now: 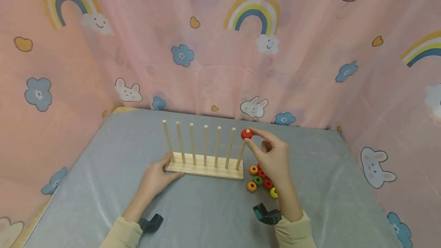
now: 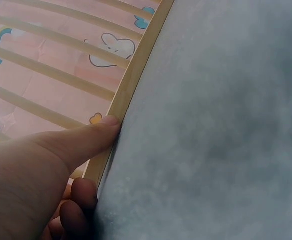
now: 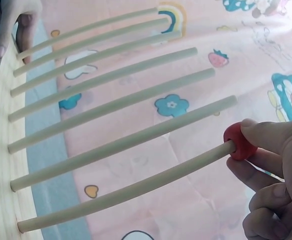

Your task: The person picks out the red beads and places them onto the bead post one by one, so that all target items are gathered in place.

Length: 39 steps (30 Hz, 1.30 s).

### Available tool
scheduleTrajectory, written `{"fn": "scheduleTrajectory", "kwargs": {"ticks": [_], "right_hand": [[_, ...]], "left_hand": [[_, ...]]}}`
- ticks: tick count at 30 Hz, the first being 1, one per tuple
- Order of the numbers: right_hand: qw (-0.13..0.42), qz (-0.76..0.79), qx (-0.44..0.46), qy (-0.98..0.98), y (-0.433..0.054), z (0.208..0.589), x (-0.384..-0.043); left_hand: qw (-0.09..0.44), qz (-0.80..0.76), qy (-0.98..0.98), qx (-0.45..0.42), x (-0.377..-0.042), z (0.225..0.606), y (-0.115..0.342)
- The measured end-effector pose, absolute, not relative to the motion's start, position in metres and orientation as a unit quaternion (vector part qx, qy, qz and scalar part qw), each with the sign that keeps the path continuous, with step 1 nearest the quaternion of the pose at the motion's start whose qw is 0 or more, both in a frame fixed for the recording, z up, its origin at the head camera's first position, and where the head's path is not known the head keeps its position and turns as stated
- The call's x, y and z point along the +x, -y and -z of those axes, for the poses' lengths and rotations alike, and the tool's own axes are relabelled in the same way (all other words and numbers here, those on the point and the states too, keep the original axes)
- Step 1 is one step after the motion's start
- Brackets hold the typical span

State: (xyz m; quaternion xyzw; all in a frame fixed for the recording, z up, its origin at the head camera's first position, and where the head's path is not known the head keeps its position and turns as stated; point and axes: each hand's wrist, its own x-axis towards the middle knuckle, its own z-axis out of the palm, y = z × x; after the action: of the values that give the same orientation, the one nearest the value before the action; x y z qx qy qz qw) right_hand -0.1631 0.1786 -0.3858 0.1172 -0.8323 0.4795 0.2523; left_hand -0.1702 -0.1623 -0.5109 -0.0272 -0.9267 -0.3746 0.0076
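Note:
A wooden peg rack (image 1: 206,166) stands on the table, its base bearing a row of several upright pegs. My left hand (image 1: 156,175) grips the base's left end, thumb along the front edge and fingers round the end, as the left wrist view (image 2: 81,150) also shows. Between thumb and fingertips, my right hand (image 1: 273,156) pinches a red bead (image 1: 246,134). That bead sits around the top of the rightmost peg (image 3: 131,185), whose tip pokes through the hole. The other pegs carry no beads.
Right of the rack, partly behind my right wrist, lies a group of loose beads: orange (image 1: 252,186), green (image 1: 257,180), red (image 1: 268,184) and yellow (image 1: 273,193). A grey cloth (image 1: 206,213) covers the table. Pink printed curtains (image 1: 213,83) enclose the back and sides.

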Motion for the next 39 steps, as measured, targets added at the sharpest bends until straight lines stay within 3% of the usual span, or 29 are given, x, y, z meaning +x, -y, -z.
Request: {"fn": "scheduleTrajectory", "kwargs": {"ticks": [39], "right_hand": [[0.245, -0.474, 0.119, 0.837, -0.1795, 0.3866, -0.1633]], "left_hand": [[0.021, 0.368, 0.929, -0.033, -0.1692, 0.5114, 0.1633]]}}
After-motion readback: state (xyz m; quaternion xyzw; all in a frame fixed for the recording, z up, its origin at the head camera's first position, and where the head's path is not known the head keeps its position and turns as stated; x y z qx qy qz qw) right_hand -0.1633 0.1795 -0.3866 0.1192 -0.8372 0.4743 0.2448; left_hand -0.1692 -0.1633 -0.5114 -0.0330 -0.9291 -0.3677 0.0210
